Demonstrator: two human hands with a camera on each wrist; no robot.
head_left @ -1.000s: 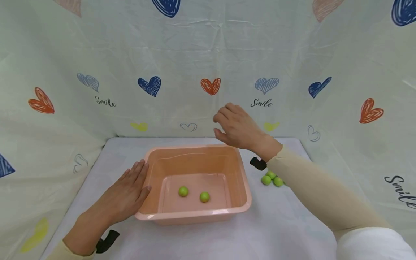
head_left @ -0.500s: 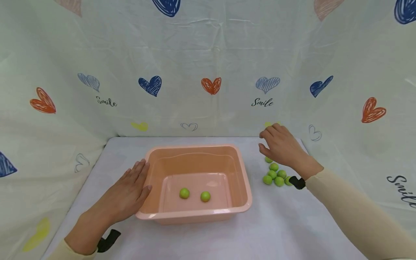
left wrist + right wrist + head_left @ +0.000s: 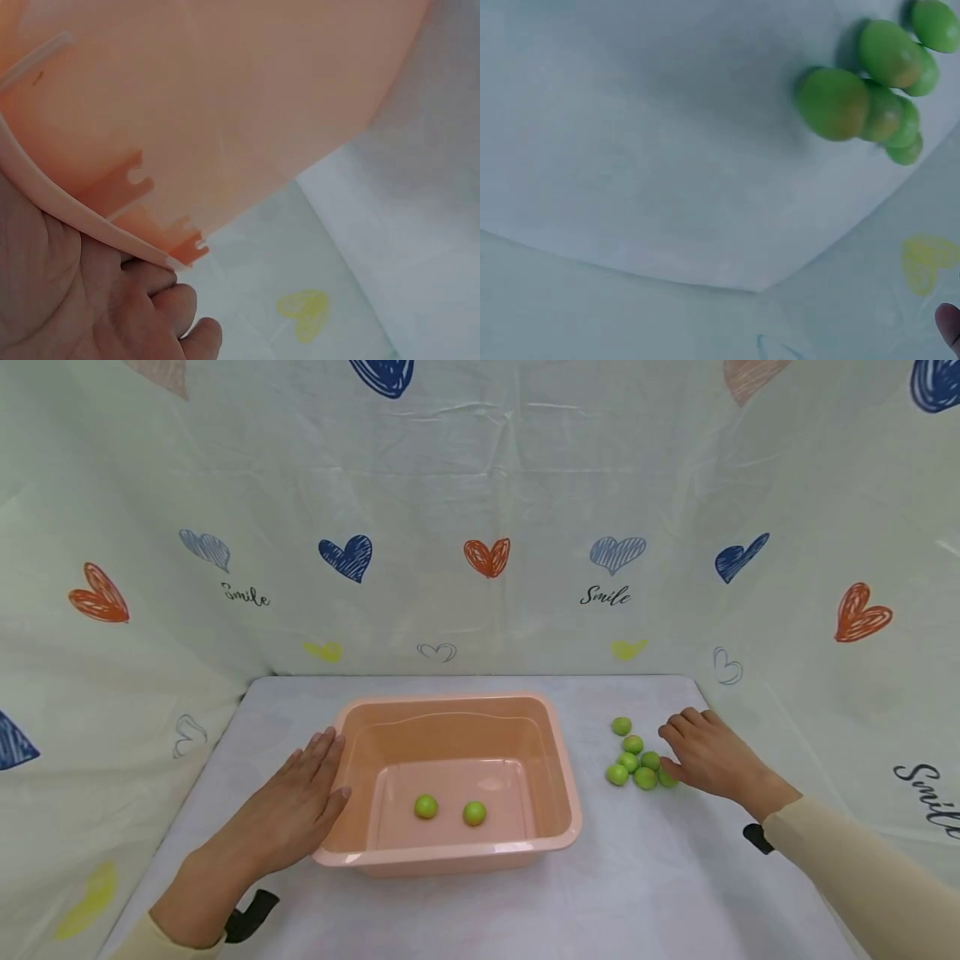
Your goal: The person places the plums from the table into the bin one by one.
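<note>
My left hand rests with straight fingers along the left rim of a peach plastic basin. The left wrist view shows that hand's palm against the underside of the rim. Two small round green fruits, one left of the other, lie on the basin floor. To the right of the basin, my right hand is beside a cluster of similar fruits, its thumb overlapping the rightmost one. No fruit shows in its loosely bent fingers. A brownish blush marks these fruits in the right wrist view.
A white cloth covers the table, and its back edge meets a pale curtain printed with hearts and the word Smile. One fruit lies slightly apart at the back of the cluster.
My right hand has swung from above the basin's back right corner to the right and down beside the fruit cluster. The left hand, the basin and its two fruits have stayed put.
</note>
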